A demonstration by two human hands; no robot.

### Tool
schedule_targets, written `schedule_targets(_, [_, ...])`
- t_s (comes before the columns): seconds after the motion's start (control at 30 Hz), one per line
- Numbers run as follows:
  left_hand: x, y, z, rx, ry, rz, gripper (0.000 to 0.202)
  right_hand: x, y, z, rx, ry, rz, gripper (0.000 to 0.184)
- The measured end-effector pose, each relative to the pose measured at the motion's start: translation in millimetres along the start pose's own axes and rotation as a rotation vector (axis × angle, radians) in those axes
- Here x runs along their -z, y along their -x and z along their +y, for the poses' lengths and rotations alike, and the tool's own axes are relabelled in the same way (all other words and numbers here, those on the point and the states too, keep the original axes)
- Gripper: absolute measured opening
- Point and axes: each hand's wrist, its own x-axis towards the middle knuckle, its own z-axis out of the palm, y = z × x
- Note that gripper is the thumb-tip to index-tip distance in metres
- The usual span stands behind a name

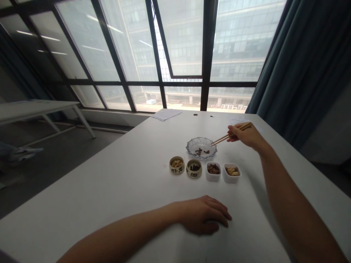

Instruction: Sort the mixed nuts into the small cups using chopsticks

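Left hand (204, 215) rests before four filled bowls (194, 168) and a glass dish (201, 148)

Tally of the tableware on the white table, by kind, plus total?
Clear cut-glass bowl: 1
Round cream ceramic pots: 2
White square porcelain dishes: 2
Pair of wooden chopsticks, in the right hand: 1
Total: 6
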Motion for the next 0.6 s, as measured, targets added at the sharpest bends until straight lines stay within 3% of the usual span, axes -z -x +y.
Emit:
schedule_targets(0.27, [0.4, 0.4, 1.0, 0.005, 0.006, -0.001, 0.033, -21.2, -11.8, 36.5, 0.010, 0.043, -0.130, 0.039])
schedule_targets(0.43, [0.8, 0.3, 1.0, -0.022, -0.018, 0.008, 0.034, -23.7, -18.5, 53.4, -0.050, -0.012, -0.060, 0.040])
schedule_targets(0.6, [0.6, 0.2, 0.3, -0.020, -0.021, 0.004, 0.033, -21.6, -19.3, 50.7, -0.088, -0.040, 0.006, 0.036])
